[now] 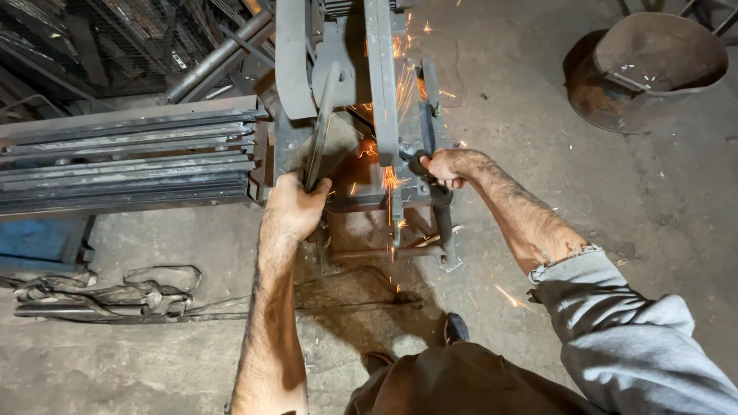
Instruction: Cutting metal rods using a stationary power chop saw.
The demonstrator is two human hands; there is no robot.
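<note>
Left hand (292,206): we grip a flat steel strip (317,142), fingers closed around it.
Right hand (446,166): we clench the cut-off saw's handle (419,161).
Sparks (392,180): between our hands.
Steel bars (127,161): left of our left hand.

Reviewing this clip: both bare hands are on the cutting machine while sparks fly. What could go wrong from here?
1. Sparks fly right beside the bare right hand on the dark handle; burns seem likely.
2. The left hand has its grip on the flat metal piece near the cut; a slip or kick could injure fingers.
3. The bent metal scraps on the floor near the shoes might trip the person.
</note>
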